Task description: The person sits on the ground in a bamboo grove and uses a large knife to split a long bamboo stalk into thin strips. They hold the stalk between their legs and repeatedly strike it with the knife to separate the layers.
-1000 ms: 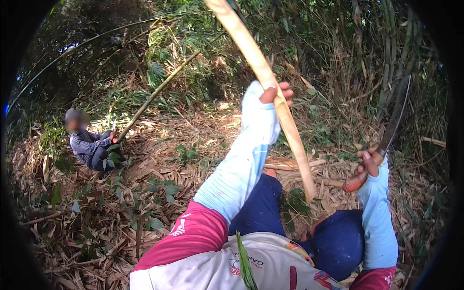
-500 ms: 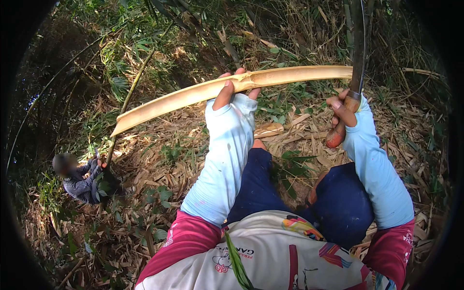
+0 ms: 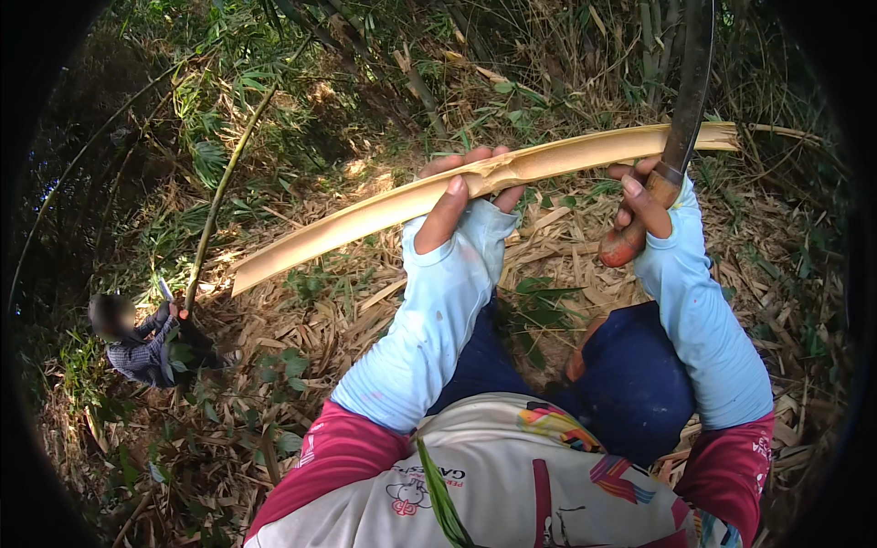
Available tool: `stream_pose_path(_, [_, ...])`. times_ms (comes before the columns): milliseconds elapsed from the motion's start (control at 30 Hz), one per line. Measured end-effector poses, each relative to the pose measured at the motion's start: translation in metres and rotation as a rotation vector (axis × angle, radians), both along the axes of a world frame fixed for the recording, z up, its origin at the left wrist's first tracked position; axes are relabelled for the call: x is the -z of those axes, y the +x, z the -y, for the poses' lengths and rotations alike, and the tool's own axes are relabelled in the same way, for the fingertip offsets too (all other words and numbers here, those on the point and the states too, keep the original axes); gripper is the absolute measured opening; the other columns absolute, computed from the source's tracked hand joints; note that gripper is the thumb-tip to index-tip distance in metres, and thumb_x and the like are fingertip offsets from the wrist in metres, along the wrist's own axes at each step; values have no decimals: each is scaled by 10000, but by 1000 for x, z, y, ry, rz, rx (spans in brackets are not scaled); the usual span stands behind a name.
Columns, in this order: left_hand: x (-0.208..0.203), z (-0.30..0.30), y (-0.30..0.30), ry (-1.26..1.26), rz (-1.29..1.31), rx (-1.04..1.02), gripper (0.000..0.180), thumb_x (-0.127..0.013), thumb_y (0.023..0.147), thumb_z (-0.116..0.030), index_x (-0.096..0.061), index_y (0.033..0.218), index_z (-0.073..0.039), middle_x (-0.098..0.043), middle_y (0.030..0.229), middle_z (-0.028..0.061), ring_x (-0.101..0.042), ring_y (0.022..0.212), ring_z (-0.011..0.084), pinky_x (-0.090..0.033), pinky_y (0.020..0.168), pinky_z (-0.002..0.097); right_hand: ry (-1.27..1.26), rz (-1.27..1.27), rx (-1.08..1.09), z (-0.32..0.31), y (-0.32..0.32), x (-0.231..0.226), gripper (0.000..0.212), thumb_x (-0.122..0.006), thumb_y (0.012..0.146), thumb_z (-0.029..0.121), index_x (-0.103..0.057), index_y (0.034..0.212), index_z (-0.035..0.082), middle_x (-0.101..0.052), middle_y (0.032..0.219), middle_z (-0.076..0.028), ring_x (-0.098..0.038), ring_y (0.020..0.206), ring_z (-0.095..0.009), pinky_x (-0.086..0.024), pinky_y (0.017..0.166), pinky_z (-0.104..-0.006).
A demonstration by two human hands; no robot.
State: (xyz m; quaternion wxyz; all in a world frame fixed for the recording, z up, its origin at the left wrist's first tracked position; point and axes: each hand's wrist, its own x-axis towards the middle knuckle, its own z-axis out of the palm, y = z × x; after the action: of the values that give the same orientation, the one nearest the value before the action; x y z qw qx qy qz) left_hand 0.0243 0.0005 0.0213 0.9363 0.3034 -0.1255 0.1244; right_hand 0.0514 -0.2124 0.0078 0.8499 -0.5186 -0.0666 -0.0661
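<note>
A long split bamboo strip (image 3: 365, 212), pale inside with a node near its middle, lies across the view in front of me. My left hand (image 3: 457, 196) grips it just left of the node, thumb on the hollow face and fingers behind. My right hand (image 3: 644, 201) is closed round the wooden handle of a machete (image 3: 683, 128). The dark blade points away from me and crosses in front of the strip close to its right end. Whether the edge touches the bamboo I cannot tell. Light blue sleeves cover both forearms and part of the hands.
Dry bamboo leaves and husks (image 3: 365, 301) cover the ground, with green seedlings (image 3: 544, 301) between my legs. At the left another person (image 3: 151, 342) holds a blade by a leaning bamboo pole (image 3: 219, 192). Bamboo stems (image 3: 653, 46) and brush rise at the back.
The bamboo strip has shifted right, so its right end now sticks out past the machete blade. My left hand moved right with it. The machete tilts further to the right.
</note>
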Motion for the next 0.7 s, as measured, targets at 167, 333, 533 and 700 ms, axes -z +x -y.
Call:
stream_pose_path(167, [5, -2, -7, 76, 61, 104, 251, -570, 887, -41, -570, 1130, -100, -589, 1237, 158, -485, 1275, 378, -432, 1037, 599, 56, -34, 23, 3, -2, -3, 348, -706, 841, 46, -486, 1110, 69, -611, 1007, -123, -554, 654, -133, -511, 574, -290])
stream_pose_path(333, [20, -11, 0, 232, 326, 258, 270, -555, 850, 27, -647, 1067, -105, -589, 1291, 159, -447, 1322, 375, -388, 1081, 589, 53, -23, 2, 5, 1, -5, 408, -710, 839, 50, -472, 1170, 54, -575, 958, -89, -552, 659, -133, -515, 574, -297])
stream_pose_path(533, [31, -11, 5, 258, 426, 292, 347, -539, 833, 142, -660, 1052, -99, -581, 1307, 162, -419, 1347, 377, -380, 1098, 567, 70, -31, -4, 10, 1, -1, 440, -713, 840, 78, -461, 1198, 44, -562, 963, -96, -540, 659, -128, -518, 573, -302])
stream_pose_path(700, [35, -14, 4, 287, 396, 278, 289, -613, 825, 110, -669, 1026, -90, -593, 1284, 178, -441, 1332, 363, -386, 1108, 539, -36, -43, 10, 8, 0, -5, 458, -716, 854, 251, -470, 1200, 78, -492, 751, -22, -489, 611, -121, -476, 579, -321])
